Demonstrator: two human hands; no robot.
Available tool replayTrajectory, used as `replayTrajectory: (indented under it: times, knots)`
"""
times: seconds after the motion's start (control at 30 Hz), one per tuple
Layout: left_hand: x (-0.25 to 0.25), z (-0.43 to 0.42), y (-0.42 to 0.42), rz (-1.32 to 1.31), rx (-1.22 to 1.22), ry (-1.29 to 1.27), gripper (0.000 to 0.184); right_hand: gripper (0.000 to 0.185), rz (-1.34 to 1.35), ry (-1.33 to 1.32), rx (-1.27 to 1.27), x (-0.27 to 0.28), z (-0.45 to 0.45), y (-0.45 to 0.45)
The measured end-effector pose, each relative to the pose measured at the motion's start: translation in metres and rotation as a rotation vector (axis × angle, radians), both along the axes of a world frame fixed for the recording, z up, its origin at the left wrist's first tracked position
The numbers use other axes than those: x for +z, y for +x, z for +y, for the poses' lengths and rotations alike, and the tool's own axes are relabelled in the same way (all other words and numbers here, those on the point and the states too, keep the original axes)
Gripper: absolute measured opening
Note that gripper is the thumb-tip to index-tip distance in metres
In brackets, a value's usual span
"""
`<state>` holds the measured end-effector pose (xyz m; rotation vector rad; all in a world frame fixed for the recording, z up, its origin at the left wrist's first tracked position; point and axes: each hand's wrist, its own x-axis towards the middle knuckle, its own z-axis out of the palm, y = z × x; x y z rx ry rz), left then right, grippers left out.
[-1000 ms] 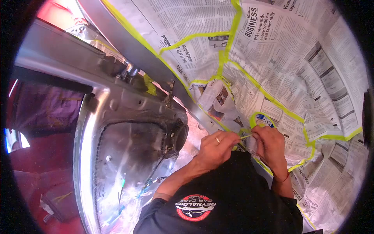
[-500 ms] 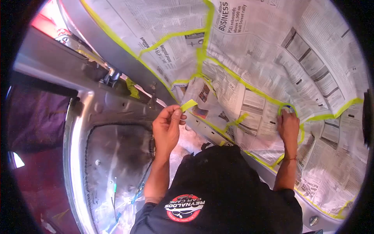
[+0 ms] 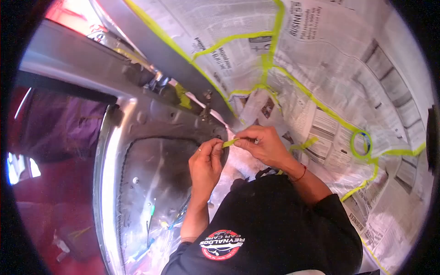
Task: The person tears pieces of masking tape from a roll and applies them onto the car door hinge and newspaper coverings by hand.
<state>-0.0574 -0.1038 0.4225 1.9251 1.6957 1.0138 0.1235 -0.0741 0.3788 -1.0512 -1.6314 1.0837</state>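
Observation:
A short strip of yellow-green tape (image 3: 229,143) stretches between my two hands. My left hand (image 3: 206,164) pinches its left end, fingers closed, in front of the bare metal door panel. On the strip's right end, my right hand (image 3: 263,145) is closed with thumb and fingers. To the right, a tape roll (image 3: 361,143) rests on the newspaper covering (image 3: 316,135). Another short piece of the tape (image 3: 310,142) lies on the paper, between my right hand and the roll.
The grey metal door (image 3: 153,172) stands on the left, with a cable and a green-tipped piece (image 3: 152,210) near its lower part. Lines of yellow-green tape border the newspaper sheets. A dark red surface (image 3: 46,201) shows at the far left.
My right hand has left the tape roll and moved left to the strip in my left hand. The roll stays on the newspaper. The view has shifted slightly.

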Motion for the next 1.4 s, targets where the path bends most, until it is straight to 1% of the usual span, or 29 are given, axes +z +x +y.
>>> replayTrajectory:
  times: [0.03,0.07,0.1,0.17,0.2,0.27,0.3,0.33,0.37,0.43,0.5,0.53,0.57,0.63,0.67,0.8,0.83,0.9,0.93,1.0,1.1,1.17,1.2,1.23,1.27,1.3,1.33,1.37,1.4]
  knots:
    - [0.0,-0.002,-0.005,-0.01,0.037,-0.043,0.011,0.02,0.018,-0.001,0.027,-0.005,0.005,-0.005]
    - [0.004,-0.003,-0.01,0.04,0.02,-0.057,0.015,0.018,0.059,0.013,-0.002,-0.01,0.009,-0.01]
    - [0.011,-0.008,-0.01,0.064,0.041,-0.063,0.015,0.017,0.103,0.023,-0.037,-0.016,0.013,-0.016]
    - [0.022,-0.017,-0.004,0.476,-0.035,0.064,0.025,0.017,0.178,0.031,-0.07,-0.037,0.029,-0.033]
    - [0.021,-0.02,-0.011,0.584,-0.076,0.13,0.04,0.018,0.257,-0.022,-0.126,-0.049,0.038,-0.043]
    - [0.024,-0.039,-0.043,0.494,0.281,0.404,0.044,0.02,0.366,-0.163,-0.24,-0.084,0.069,-0.054]
    - [0.03,-0.049,-0.054,0.253,0.393,0.541,0.043,0.021,0.39,-0.253,-0.293,-0.105,0.091,-0.053]
    - [0.036,-0.057,-0.063,0.004,0.505,0.67,0.043,0.024,0.397,-0.274,-0.196,-0.111,0.103,-0.056]
    - [0.038,-0.059,-0.074,0.302,0.496,0.826,0.035,0.024,0.401,-0.28,-0.192,-0.115,0.115,-0.068]
    - [0.043,-0.061,-0.089,0.752,0.399,0.898,0.031,0.026,0.659,-0.31,-0.072,-0.103,0.135,-0.108]
    - [0.028,-0.05,-0.094,0.717,0.281,0.799,0.03,0.027,0.559,-0.337,0.015,-0.097,0.155,-0.137]
    - [0.027,-0.042,-0.086,0.751,0.302,0.731,0.031,0.027,0.56,-0.334,0.016,-0.098,0.161,-0.152]
    - [0.023,-0.037,-0.088,0.75,0.302,0.735,0.031,0.027,0.58,-0.39,0.001,-0.099,0.167,-0.165]
    - [0.011,-0.031,-0.095,0.686,0.345,0.642,0.03,0.027,0.593,-0.446,-0.013,-0.095,0.171,-0.176]
    - [0.01,-0.03,-0.098,0.717,0.347,0.668,0.026,0.028,0.572,-0.449,-0.077,-0.094,0.17,-0.18]
    - [0.006,-0.028,-0.104,0.706,0.354,0.684,0.027,0.029,0.544,-0.45,-0.229,-0.096,0.17,-0.195]
    - [0.005,-0.028,-0.105,0.705,0.357,0.682,0.026,0.029,0.542,-0.448,-0.227,-0.096,0.169,-0.194]
    - [0.003,-0.026,-0.104,0.701,0.363,0.683,0.025,0.027,0.652,-0.491,-0.176,-0.096,0.167,-0.19]
    - [0.003,-0.026,-0.103,0.709,0.369,0.686,0.023,0.027,0.65,-0.487,-0.175,-0.095,0.168,-0.19]
    - [0.003,-0.025,-0.101,0.716,0.377,0.69,0.022,0.029,0.703,-0.582,-0.174,-0.092,0.169,-0.19]
    - [0.006,-0.02,-0.093,0.703,0.365,0.709,0.021,0.032,0.703,-0.591,-0.189,-0.088,0.17,-0.189]
    - [0.009,-0.019,-0.077,0.63,0.361,0.677,0.024,0.032,0.696,-0.612,-0.202,-0.085,0.172,-0.188]
    - [0.009,-0.012,-0.063,0.508,0.257,0.588,0.026,0.033,0.695,-0.635,-0.21,-0.084,0.171,-0.189]
    - [0.013,-0.006,-0.042,0.329,0.164,0.337,0.019,0.033,0.694,-0.63,-0.208,-0.081,0.17,-0.189]
    - [0.016,0.009,-0.021,0.097,0.096,0.141,0.023,0.032,0.618,-0.645,-0.213,-0.083,0.172,-0.19]
    - [-0.002,0.023,-0.012,-0.234,0.038,0.037,0.028,0.032,0.548,-0.653,-0.22,-0.083,0.178,-0.19]
    - [-0.009,0.044,-0.009,-0.412,0.019,0.002,0.028,0.032,0.557,-0.635,-0.216,-0.082,0.178,-0.189]
    - [-0.012,0.065,-0.006,-0.587,-0.003,-0.035,0.028,0.031,0.507,-0.56,-0.241,-0.083,0.175,-0.188]
    - [-0.012,0.085,-0.007,-0.661,0.089,-0.091,0.027,0.03,0.452,-0.485,-0.264,-0.084,0.176,-0.186]
